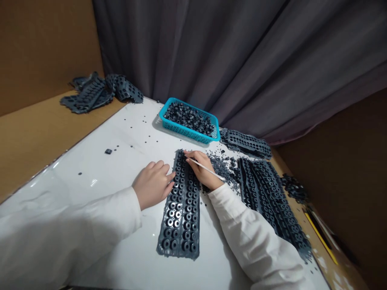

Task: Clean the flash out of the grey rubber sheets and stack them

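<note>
A dark grey moulded rubber sheet (181, 217) with rows of raised rings lies lengthwise before me on the white table. My right hand (202, 167) pinches a thin white stick (208, 168), its tip down at the sheet's far end. At the sheet's left edge rests my left hand (155, 183), fingers partly spread, touching the rubber and grasping nothing. Small dark discs (223, 171) are heaped just right of my right hand. The stick's exact tip is hard to make out.
A blue basket (190, 131) full of small dark rubber parts stands at the back. More perforated sheets (266, 189) are stacked at the right, others (246, 141) behind them. Torn sheets (90, 94) lie far left. A yellow cutter-like strip (321, 237) lies at the right edge.
</note>
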{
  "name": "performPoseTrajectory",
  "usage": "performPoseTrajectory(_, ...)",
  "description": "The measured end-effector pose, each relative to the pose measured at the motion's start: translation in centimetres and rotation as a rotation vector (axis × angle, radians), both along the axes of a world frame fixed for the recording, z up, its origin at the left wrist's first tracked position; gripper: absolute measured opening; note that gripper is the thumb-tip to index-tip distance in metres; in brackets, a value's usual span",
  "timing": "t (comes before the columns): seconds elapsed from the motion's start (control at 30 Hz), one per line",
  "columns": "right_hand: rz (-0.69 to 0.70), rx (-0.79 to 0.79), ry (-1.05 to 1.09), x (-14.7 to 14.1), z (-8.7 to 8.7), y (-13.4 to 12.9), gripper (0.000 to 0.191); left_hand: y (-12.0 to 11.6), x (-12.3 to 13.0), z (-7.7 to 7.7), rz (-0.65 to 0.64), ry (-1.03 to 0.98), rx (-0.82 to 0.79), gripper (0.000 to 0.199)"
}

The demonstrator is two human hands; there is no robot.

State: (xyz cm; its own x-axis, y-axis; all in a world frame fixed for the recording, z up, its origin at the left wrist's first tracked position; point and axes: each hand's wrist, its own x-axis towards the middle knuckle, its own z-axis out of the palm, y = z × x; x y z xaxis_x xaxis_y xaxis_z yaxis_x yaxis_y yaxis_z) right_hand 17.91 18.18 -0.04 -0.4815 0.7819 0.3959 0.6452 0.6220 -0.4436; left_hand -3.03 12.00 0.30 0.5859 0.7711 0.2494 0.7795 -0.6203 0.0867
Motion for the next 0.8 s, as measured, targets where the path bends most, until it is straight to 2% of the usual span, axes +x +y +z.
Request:
performPoseTrajectory(0.13,0.039,-0.072,0.022,-0.3,-0.5,-0.2,0.013,0.0,0.0,0.0,0.002,0.004,-0.002,0.024)
performPoseTrajectory(0.27,0.038,-0.068,-0.017,-0.4,-0.6,-0.2,0.013,0.0,0.1,0.0,0.003,0.006,-0.004,0.024)
performPoseTrajectory(0.53,0.027,0.075,-0.213,-0.2,-1.0,0.6,0.021,0.0,0.0,-0.1,0.002,0.012,-0.006,0.024)
performPoseTrajectory(0.7,0.004,0.118,-0.208,-0.1,-1.5,0.6,0.022,0.0,0.0,0.0,0.001,0.012,-0.002,0.024)
performPoseTrajectory(0.8,-0.057,0.119,-0.176,0.3,-1.5,0.8,0.023,-0.1,0.0,0.1,0.003,0.008,0.004,0.025)
